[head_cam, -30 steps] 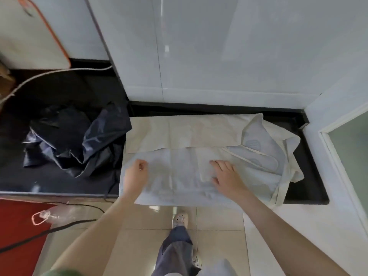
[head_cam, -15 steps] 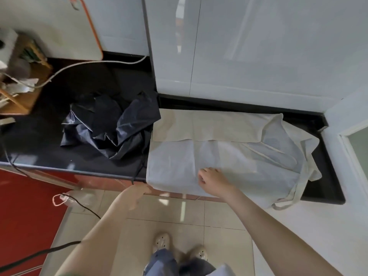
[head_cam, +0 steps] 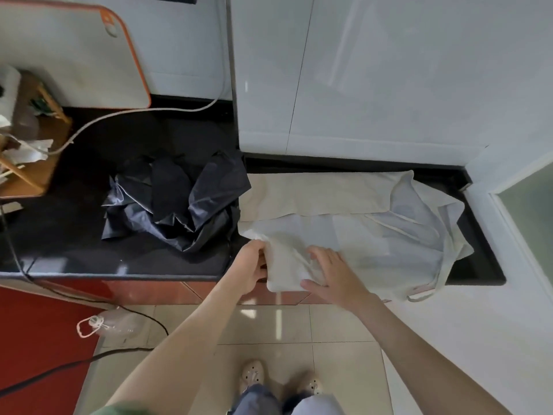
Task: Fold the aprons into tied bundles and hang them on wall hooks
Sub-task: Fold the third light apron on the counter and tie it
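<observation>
On the right half of the black countertop [head_cam: 89,235], the pale apron [head_cam: 374,235] lies spread with its long axis running left to right. Its straps are gathered at the right end, where one strap loop [head_cam: 425,292] hangs over the near edge.

At the apron's near-left corner, the left hand [head_cam: 250,265] has its fingers curled round the hem, which is raised and bunched off the counter. Just to its right, against the same bunched fold, the right hand [head_cam: 332,274] rests on the cloth with fingers spread and fairly straight and the thumb toward the near edge. As far as can be seen, it pins rather than grips.

Nearly all the cloth lies to the right of both hands, so the fold probably runs rightward along the long axis. The left hand, nearer the free end, would carry the corner over, and the right hand would mark the crease.

A crumpled dark apron [head_cam: 179,205] sits just left of the pale one. Whether the two touch cannot be told, so it could snag as the corner lifts.
</observation>
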Demonstrator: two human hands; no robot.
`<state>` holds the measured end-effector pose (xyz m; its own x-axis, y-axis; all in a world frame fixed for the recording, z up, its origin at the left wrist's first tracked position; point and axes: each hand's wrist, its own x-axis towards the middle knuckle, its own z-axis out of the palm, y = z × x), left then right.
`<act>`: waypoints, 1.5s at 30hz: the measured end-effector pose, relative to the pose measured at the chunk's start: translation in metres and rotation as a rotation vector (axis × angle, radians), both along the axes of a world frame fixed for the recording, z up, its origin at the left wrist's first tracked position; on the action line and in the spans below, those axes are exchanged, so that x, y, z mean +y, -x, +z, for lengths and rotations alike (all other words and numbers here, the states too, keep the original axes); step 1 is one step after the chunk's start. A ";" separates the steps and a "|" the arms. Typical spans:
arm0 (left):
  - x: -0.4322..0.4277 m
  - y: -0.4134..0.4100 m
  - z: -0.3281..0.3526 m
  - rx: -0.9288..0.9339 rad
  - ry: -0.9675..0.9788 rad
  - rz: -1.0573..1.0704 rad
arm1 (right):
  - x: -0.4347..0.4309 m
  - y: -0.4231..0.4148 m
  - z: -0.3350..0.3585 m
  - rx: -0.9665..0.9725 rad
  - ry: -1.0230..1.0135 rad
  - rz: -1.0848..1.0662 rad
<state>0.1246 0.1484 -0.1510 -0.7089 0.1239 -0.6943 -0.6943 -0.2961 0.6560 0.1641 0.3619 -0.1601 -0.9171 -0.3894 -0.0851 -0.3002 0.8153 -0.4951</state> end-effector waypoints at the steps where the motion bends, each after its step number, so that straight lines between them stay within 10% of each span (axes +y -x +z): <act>1: 0.004 0.005 0.006 -0.021 -0.027 0.042 | -0.001 -0.004 -0.003 0.044 -0.056 0.031; 4: 0.013 0.015 0.017 -0.121 -0.099 0.208 | 0.001 -0.012 -0.017 0.179 -0.299 0.001; 8: 0.016 0.025 0.023 -0.175 -0.265 0.408 | 0.015 -0.013 -0.027 0.099 -0.378 -0.582; 13: 0.007 0.031 0.026 -0.166 -0.072 0.417 | 0.059 -0.006 -0.021 -0.106 -0.392 -0.947; 19: 0.009 0.046 0.022 -0.189 -0.112 0.433 | 0.073 0.007 -0.008 -0.366 0.101 -1.133; 26: 0.033 0.038 0.035 -0.251 -0.357 0.617 | 0.047 0.001 -0.027 -1.163 0.947 -1.315; 34: 0.053 0.034 0.046 -0.230 -0.329 0.734 | 0.021 0.003 -0.041 -0.805 2.114 -1.424; 45: 0.057 0.018 0.057 -0.151 -0.278 0.820 | 0.073 0.010 -0.016 -0.475 2.202 -1.601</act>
